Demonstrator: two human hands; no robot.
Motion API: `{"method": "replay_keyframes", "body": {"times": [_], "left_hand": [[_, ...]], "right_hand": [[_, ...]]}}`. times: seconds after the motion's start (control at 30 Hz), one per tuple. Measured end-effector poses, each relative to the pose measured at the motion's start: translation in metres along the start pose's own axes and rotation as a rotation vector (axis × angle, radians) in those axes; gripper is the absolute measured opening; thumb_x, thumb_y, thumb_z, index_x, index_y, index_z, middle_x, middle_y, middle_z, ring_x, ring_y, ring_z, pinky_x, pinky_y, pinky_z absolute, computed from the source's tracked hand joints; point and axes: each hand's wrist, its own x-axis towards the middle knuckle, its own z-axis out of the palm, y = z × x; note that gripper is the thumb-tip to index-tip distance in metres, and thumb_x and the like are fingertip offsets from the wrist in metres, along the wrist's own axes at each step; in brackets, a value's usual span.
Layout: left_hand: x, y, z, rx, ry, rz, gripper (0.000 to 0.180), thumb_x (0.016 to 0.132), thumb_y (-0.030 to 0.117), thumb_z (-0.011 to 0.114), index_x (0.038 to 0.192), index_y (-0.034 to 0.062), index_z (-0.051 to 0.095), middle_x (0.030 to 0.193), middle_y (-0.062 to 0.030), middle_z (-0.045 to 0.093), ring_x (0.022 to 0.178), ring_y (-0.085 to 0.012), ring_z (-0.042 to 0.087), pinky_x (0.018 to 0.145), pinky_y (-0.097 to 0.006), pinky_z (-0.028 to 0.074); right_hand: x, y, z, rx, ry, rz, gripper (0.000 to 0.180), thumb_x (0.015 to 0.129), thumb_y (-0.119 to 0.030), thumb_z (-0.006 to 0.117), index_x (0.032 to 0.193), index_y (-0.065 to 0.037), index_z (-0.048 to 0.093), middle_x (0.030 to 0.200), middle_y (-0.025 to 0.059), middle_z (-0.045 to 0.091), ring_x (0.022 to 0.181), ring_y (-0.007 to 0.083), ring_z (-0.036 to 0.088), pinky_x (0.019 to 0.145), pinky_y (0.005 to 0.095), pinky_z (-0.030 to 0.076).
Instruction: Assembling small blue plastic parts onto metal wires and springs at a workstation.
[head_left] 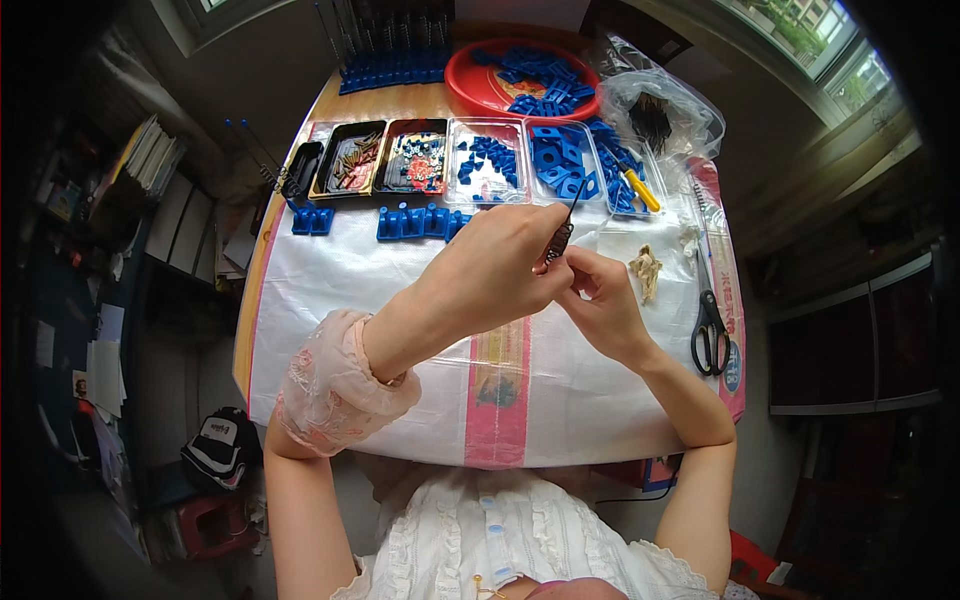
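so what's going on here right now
Someone's left hand holds a dark coiled spring with a thin rod sticking up from it. The right hand meets the left near the spring's lower end; its exact grip is hidden. Both are above a white sheet. Beyond them lie a row of blue blocks and small blue pieces in a clear tray. Scissors lie to the right.

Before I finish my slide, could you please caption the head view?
Left hand holds a dark spring beside right hand, near blue parts.
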Motion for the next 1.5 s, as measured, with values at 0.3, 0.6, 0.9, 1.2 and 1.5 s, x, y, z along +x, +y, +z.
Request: {"method": "replay_keyframes", "body": {"times": [0.3,0.6,0.9,1.2,1.5], "left_hand": [[-0.053,-0.008,0.005,-0.119,0.05,-0.174,0.019,0.088,0.007,0.075,0.104,-0.0002,0.067,0.086,-0.0112,0.067,0.068,-0.0207,0.065,0.065,-0.03,0.055],[-0.084,-0.025,0.063,0.357,-0.17,-0.143,0.021,0.082,-0.002,0.068,0.101,0.0004,0.06,0.09,-0.0116,0.058,0.083,-0.0311,0.066,0.071,-0.038,0.057],[-0.084,-0.028,0.072,0.498,-0.176,-0.058,0.019,0.073,-0.006,0.068,0.088,0.0001,0.058,0.09,-0.0108,0.056,0.09,-0.0235,0.064,0.075,-0.031,0.057],[-0.093,-0.03,0.059,-0.586,-0.117,-0.531,0.006,0.094,0.004,0.069,0.096,-0.0009,0.066,0.09,-0.0053,0.07,0.078,-0.0099,0.067,0.071,-0.024,0.054],[-0.096,-0.038,0.063,-1.032,-0.129,-0.568,0.008,0.095,0.007,0.072,0.097,0.0025,0.066,0.092,-0.0031,0.071,0.081,-0.0068,0.067,0.073,-0.023,0.055]], "right_hand": [[-0.001,-0.014,-0.016,-0.039,0.049,0.042,0.007,0.091,-0.001,0.073,0.096,0.003,0.07,0.081,0.0036,0.068,0.068,0.0047,0.059,0.061,0.0224,0.047],[0.0,-0.026,-0.025,-0.092,0.025,0.084,0.005,0.092,0.001,0.072,0.096,0.002,0.07,0.087,0.0035,0.072,0.081,0.0082,0.07,0.074,0.022,0.055],[0.002,-0.026,-0.027,-0.061,0.055,0.044,0.007,0.091,0.0,0.073,0.096,0.003,0.07,0.084,0.0038,0.071,0.073,0.0045,0.065,0.063,0.0198,0.05],[0.002,-0.03,-0.029,-0.021,0.125,0.034,0.004,0.092,-0.001,0.072,0.092,0.001,0.069,0.081,0.0011,0.071,0.074,0.0036,0.066,0.065,0.0192,0.049],[0.0,-0.032,-0.028,0.014,0.123,0.058,0.004,0.093,0.001,0.07,0.097,0.001,0.069,0.081,0.0004,0.07,0.075,0.0038,0.066,0.065,0.019,0.048]]}}
